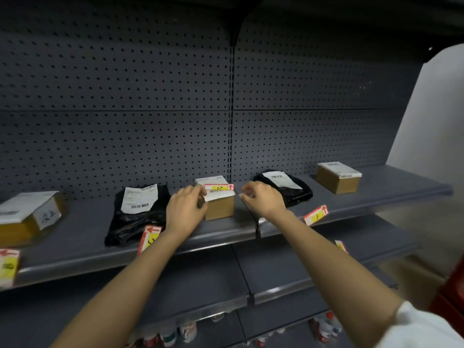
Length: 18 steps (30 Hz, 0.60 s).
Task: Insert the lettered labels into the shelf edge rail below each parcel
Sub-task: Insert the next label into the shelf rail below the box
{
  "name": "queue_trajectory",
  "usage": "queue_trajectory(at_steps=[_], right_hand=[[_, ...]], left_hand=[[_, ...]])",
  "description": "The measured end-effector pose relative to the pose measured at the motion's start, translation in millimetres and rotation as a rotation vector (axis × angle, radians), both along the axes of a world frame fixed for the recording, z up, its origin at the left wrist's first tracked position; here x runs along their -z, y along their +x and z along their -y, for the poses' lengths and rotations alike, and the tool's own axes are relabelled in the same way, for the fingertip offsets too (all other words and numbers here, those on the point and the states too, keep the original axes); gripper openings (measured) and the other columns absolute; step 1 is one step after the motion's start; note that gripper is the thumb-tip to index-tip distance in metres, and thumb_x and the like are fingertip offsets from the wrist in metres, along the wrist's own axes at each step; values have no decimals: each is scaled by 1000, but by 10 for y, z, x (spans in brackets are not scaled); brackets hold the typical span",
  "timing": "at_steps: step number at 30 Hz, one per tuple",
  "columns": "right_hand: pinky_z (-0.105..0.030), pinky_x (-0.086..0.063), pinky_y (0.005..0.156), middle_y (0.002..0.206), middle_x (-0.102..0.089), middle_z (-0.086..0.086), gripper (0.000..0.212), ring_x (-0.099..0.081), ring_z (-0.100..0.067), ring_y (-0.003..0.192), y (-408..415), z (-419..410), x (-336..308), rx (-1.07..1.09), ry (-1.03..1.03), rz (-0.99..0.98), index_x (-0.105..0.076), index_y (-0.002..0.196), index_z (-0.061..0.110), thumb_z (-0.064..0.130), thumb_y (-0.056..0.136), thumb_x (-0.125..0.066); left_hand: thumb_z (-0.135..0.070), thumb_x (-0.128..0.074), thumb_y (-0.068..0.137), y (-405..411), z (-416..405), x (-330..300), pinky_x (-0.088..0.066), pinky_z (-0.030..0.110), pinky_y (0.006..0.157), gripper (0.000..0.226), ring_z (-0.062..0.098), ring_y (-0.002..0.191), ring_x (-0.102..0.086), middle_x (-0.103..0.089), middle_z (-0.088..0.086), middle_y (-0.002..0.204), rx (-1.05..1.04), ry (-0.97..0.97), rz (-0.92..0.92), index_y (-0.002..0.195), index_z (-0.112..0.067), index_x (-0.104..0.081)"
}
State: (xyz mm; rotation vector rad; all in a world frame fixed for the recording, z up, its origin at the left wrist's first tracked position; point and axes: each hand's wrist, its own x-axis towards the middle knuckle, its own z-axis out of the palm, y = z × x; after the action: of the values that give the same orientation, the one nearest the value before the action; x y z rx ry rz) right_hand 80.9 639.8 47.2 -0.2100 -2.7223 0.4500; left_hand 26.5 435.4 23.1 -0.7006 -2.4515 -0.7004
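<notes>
A person's left hand [187,205] reaches to the small brown box [219,206] at the middle of the grey shelf [82,237], its fingers [199,190] closed on the edge of the label marked D [219,187] lying on the box top. The right hand [261,199] hovers just beside the box, fingers loosely curled and holding nothing. Other labels [315,215] stand tilted at the shelf edge rail [221,238], near two black bags [136,214] and more boxes [337,177].
</notes>
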Motion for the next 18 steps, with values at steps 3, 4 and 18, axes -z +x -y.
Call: queue_trajectory(at_steps=[3, 4, 18], right_hand=[[-38, -53, 83, 112, -69, -4, 35, -63, -25, 102, -403, -55, -38, -22, -46, 71, -63, 108, 20, 48, 88, -56], [-37, -52, 84, 113, -69, -4, 39, -63, -25, 104, -522, -71, -45, -27, -66, 92, -64, 109, 20, 51, 86, -56], [-36, -47, 70, 81, -64, 2, 21, -63, -20, 84, -930, -306, 23, -139, -395, -1, -53, 74, 26, 37, 81, -69]], left_hand=[[-27, -64, 79, -341, -78, -124, -46, 39, 80, 19, 28, 91, -59, -66, 4, 91, -9, 22, 19, 96, -20, -58], [-28, -64, 80, -434, -103, -161, -47, 38, 80, 20, 27, 91, -59, -66, 3, 91, -8, 18, 42, 97, -20, -58], [-27, -63, 79, -455, -289, -104, -47, 35, 78, 21, 22, 92, -58, -66, -1, 93, -66, -26, 115, 98, -21, -58]])
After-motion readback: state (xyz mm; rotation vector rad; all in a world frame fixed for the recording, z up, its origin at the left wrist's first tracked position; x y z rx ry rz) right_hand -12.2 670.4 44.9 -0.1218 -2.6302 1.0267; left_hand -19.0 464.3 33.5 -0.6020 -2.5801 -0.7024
